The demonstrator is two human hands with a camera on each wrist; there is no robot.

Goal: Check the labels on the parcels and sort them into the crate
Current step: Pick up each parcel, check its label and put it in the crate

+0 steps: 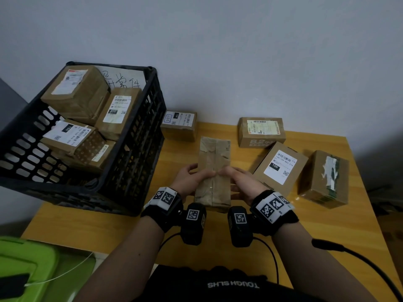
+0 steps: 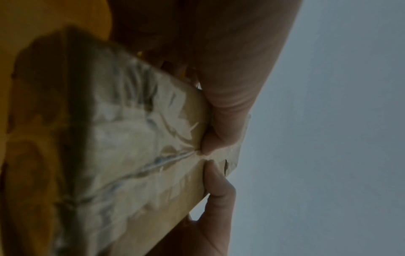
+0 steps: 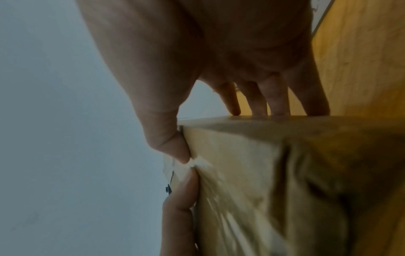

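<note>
Hidden or unclear: the held parcel (image 1: pixel 213 171) shows only a taped brown face with a centre seam; no label can be seen on it in any view. Both wrist views are blurred and show little beyond fingers, tape and cardboard. The crate's lower layer is masked by the boxes on top, and the handwriting on the white sheet (image 1: pixel 124 80) at its far wall is not legible. A green bin (image 1: pixel 32 264) is cut off at the frame's lower left.

Surroundings: the black crate (image 1: pixel 135 136) sits on the worktop's (image 1: pixel 327 227) left side, tilted, with several labelled boxes stacked inside. Four more boxes lie on the worktop: a small labelled box (image 1: pixel 178 125) at the far edge just beside the crate, a printed box (image 1: pixel 261 132) at the far edge further right, a white-labelled box (image 1: pixel 280 166) just right of the hands, and a box with torn tape (image 1: pixel 325 179) near the right edge. Nothing stands between the held parcel and the crate.

Hands: the left hand (image 1: pixel 189 178) grasps the parcel's left side, thumb on the top face at the seam. The right hand (image 1: pixel 242 182) grasps the right side, thumb meeting the other at the seam, fingers (image 3: pixel 274 97) against the side face. The parcel is lengthwise between them, at the middle of the worktop.
</note>
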